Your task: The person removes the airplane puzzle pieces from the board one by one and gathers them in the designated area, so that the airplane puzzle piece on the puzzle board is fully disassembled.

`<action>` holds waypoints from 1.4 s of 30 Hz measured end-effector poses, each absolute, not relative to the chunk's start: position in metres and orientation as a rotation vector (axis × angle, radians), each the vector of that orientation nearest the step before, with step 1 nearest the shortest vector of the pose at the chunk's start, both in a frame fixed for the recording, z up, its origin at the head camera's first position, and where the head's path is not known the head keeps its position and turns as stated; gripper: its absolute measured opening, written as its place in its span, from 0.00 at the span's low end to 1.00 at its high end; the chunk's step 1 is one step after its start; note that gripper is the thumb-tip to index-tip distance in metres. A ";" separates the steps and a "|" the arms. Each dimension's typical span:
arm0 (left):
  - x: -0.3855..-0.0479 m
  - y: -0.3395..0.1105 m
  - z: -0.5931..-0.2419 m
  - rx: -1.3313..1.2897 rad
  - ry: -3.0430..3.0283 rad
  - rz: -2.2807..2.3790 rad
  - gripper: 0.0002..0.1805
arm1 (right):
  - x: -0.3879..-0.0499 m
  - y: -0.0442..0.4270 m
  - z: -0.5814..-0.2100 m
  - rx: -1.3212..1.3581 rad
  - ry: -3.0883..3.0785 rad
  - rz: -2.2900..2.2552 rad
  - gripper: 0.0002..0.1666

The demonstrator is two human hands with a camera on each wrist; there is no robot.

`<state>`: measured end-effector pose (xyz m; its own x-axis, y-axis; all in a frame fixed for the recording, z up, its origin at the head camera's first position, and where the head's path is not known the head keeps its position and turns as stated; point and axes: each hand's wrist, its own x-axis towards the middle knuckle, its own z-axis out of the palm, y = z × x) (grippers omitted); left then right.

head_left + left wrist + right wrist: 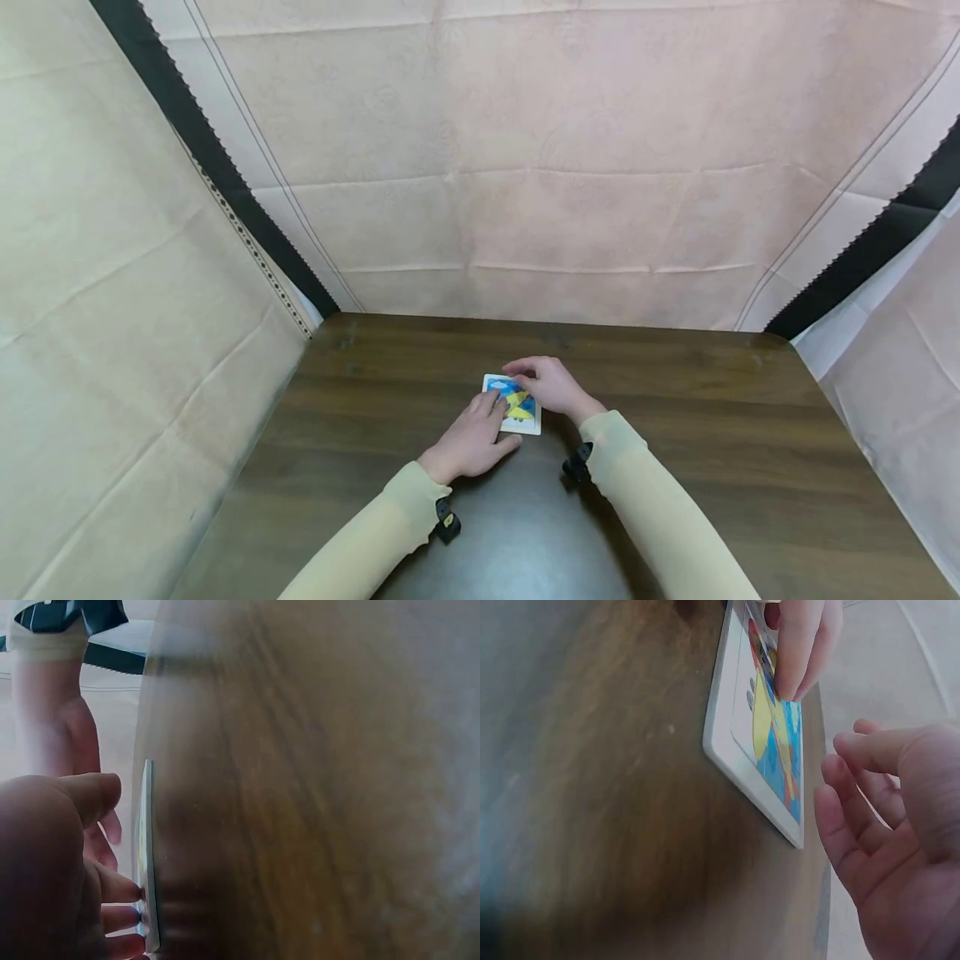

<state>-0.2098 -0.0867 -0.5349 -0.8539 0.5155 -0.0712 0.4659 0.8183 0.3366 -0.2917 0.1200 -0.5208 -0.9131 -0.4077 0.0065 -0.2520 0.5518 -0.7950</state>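
A small flat picture board point(521, 412) with a white border lies on the table, its picture yellow, red and blue. My left hand point(474, 437) rests its extended fingertips on the picture from the near left. In the left wrist view the board point(148, 847) appears edge-on, with several left fingertips against its face. Over the board's far right corner hovers my right hand point(551, 385), fingers loosely bent. The right wrist view shows that hand point(900, 802) apart from the board point(763, 735), thumb close to the fingers, and nothing visible between them.
The brown wooden table point(360, 417) has a rounded far corner on each side. Pale cloth walls point(562, 167) with black strips point(225, 167) surround it at the back and sides. Both wrists wear small black camera mounts point(447, 521).
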 end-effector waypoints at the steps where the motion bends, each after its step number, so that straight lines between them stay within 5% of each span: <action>1: -0.210 -0.086 -0.535 0.767 2.844 0.459 0.46 | -0.294 0.118 -0.522 -0.553 2.602 -1.288 0.17; 42: -0.208 -0.089 -0.534 0.816 2.877 0.322 0.43 | -0.304 0.100 -0.526 -0.444 2.599 -1.037 0.16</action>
<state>-0.2081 -0.0893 -0.5344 -0.8445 0.5310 -0.0702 0.5023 0.8307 0.2401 -0.3035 0.0999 -0.5263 -0.9049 -0.3916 -0.1665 -0.1695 0.6906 -0.7031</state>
